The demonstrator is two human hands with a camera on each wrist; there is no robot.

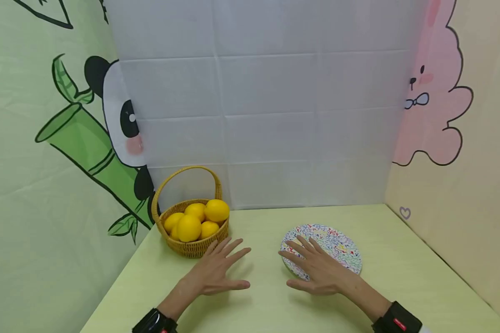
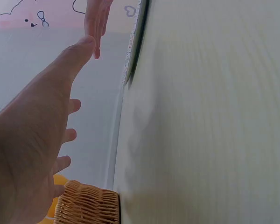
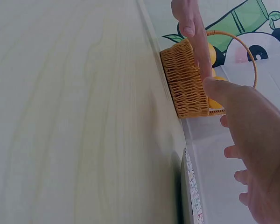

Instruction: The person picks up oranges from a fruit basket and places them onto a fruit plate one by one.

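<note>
My left hand [image 1: 218, 270] hovers above the table with its fingers spread, just in front of a wicker basket [image 1: 191, 249]. Several yellow lemons [image 1: 189, 228] fill that basket, whose tall arched handle [image 1: 191, 168] stands upright. Over the near left part of a round, flat board [image 1: 337, 245] with a multicoloured speckled top, my right hand [image 1: 318, 270] is held with straight, parted fingers. Both hands hold nothing. In the left wrist view, the basket [image 2: 86, 203] shows beyond the left fingers; in the right wrist view, the board's edge [image 3: 191, 191] lies low beside the right hand.
The pale yellow-green table [image 1: 262, 300] reaches back to a white creased sheet [image 1: 271, 138]. A green cloth with a panda and bamboo print [image 1: 104, 152] hangs at the left. On the right is a beige cloth with a pink cartoon animal [image 1: 433, 106].
</note>
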